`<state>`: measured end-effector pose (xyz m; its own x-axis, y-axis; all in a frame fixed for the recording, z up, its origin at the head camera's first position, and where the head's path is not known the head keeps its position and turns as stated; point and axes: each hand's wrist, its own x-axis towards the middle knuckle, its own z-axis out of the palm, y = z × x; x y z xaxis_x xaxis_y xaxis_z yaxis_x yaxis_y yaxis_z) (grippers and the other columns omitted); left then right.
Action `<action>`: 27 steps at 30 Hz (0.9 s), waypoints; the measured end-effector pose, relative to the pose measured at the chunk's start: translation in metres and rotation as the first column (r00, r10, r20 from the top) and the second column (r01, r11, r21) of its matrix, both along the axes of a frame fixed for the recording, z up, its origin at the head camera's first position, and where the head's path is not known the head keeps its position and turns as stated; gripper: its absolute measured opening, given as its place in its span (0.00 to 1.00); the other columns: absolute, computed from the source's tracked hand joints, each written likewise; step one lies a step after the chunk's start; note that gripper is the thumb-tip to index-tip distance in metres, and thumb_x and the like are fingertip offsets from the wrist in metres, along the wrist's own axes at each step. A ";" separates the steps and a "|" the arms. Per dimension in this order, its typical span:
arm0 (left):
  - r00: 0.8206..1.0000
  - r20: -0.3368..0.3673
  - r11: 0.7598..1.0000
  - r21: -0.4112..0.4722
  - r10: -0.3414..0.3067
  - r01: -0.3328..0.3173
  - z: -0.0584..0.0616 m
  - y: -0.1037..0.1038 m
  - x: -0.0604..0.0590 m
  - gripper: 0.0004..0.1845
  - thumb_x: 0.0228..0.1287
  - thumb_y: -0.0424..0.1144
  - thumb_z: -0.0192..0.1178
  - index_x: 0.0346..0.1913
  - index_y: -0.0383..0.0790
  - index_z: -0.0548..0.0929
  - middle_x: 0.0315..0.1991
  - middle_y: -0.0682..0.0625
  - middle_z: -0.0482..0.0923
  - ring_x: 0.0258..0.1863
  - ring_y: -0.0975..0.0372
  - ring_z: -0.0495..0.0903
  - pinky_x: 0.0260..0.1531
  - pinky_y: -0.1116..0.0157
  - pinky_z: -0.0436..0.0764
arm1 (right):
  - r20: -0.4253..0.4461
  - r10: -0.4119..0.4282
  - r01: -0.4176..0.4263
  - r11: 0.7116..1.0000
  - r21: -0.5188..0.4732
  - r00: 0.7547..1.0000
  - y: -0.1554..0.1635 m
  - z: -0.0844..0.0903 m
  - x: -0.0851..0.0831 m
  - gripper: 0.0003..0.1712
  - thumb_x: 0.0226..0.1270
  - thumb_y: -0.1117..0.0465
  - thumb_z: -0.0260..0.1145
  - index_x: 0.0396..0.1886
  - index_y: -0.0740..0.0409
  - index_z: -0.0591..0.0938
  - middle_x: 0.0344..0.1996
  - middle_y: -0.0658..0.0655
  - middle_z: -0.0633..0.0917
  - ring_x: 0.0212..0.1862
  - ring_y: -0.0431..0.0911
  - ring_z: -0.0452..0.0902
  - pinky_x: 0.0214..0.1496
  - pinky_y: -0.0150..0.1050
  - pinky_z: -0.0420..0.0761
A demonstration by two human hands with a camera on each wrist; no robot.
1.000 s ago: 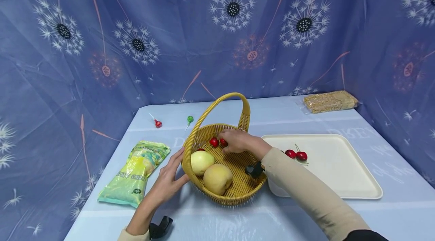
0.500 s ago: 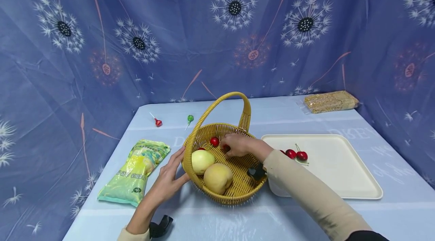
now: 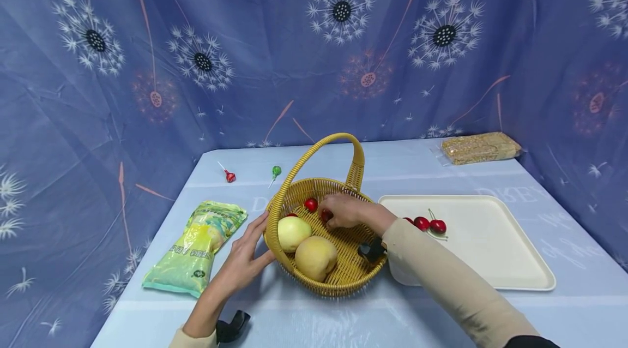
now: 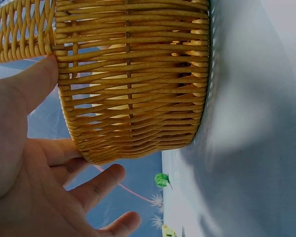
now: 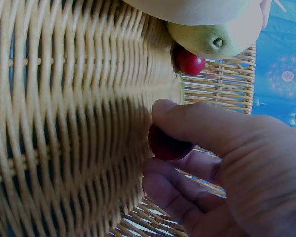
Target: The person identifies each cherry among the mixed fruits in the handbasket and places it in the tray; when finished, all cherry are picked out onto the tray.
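My right hand (image 3: 343, 210) pinches a small glossy dark-red cherry (image 5: 166, 143) between thumb and fingers, low inside the yellow woven wicker basket (image 3: 294, 195). It looks light, slick and easily bruised, so I judge a gentle fingertip hold around its middle is best. My left hand (image 3: 243, 258), fingers straight, rests against the basket's outer wall.

**Count of things on the table**

There is one basket (image 3: 338, 277) and one tray (image 3: 495, 261). Two peaches (image 3: 315, 257) lie in the basket. I count five cherries (image 3: 311, 204): three in the basket, two on the tray. Two lollipops (image 3: 229, 175), one green bag (image 3: 196, 247), one clear packet (image 3: 479, 147), two hands (image 3: 242, 261).
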<state>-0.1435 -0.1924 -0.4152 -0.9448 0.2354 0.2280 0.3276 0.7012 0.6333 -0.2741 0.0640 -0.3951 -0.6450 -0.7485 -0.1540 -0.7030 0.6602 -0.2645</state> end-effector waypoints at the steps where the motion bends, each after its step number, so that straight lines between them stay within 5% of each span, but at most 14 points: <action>1: 1.000 -0.002 1.000 -0.001 0.000 0.000 0.000 0.000 0.000 0.39 0.61 0.50 0.61 0.73 0.48 0.58 0.74 0.47 0.53 0.71 0.47 0.57 0.59 0.38 0.57 | 0.001 -0.008 0.008 1.000 -0.006 1.000 0.000 0.002 0.000 0.20 0.59 0.58 0.69 0.51 0.55 0.81 0.46 0.53 0.80 0.47 0.45 0.74 0.52 0.41 0.74; 9: 1.000 -0.018 1.000 0.005 -0.004 0.004 0.001 0.000 0.001 0.40 0.61 0.49 0.62 0.73 0.47 0.57 0.74 0.47 0.54 0.71 0.46 0.58 0.59 0.38 0.57 | 0.017 -0.061 0.062 0.991 -0.120 0.998 0.005 0.024 0.010 0.22 0.60 0.55 0.68 0.55 0.54 0.79 0.46 0.51 0.78 0.45 0.43 0.73 0.48 0.40 0.74; 15: 1.000 -0.002 1.000 0.002 0.000 0.000 0.002 0.000 0.001 0.40 0.61 0.50 0.62 0.73 0.49 0.57 0.74 0.48 0.54 0.71 0.47 0.58 0.59 0.38 0.57 | -0.047 -0.053 0.041 0.974 -0.223 0.998 0.017 0.040 0.023 0.21 0.61 0.54 0.67 0.54 0.53 0.80 0.45 0.49 0.80 0.41 0.41 0.74 0.43 0.38 0.74; 27: 1.000 -0.011 1.000 -0.004 -0.001 0.001 0.002 0.000 0.001 0.39 0.61 0.49 0.61 0.73 0.47 0.57 0.74 0.46 0.54 0.71 0.46 0.58 0.59 0.38 0.58 | -0.075 -0.155 0.117 0.922 -0.368 0.985 0.049 0.060 0.045 0.21 0.57 0.57 0.70 0.52 0.53 0.81 0.38 0.49 0.79 0.36 0.40 0.74 0.38 0.33 0.75</action>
<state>-0.1429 -0.1928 -0.4135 -0.9420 0.2371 0.2375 0.3351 0.7034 0.6269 -0.2286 0.1134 -0.3354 -0.7424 -0.6449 0.1815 -0.6487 0.6241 -0.4356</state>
